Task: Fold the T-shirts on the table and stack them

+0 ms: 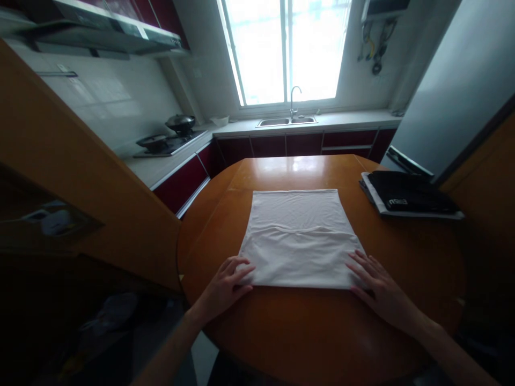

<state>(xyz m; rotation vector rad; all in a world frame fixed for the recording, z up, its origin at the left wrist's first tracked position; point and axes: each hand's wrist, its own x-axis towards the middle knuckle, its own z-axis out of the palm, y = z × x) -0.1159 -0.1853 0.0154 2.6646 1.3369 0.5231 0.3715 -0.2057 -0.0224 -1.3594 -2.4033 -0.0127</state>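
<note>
A white garment, perhaps a shirt, lies on the round wooden table. Its near part is folded back over itself, so an edge runs across the middle with a few wrinkles. My left hand rests at the near left corner, fingers spread and touching the cloth. At the near right corner, my right hand lies with its fingers apart on the cloth. Neither hand is closed around the fabric.
Folded dark and white clothes are stacked at the table's right side. Beyond the table are a counter with a sink, a stove with pans, and a window. A wooden panel stands at the left, a large pale appliance at the right.
</note>
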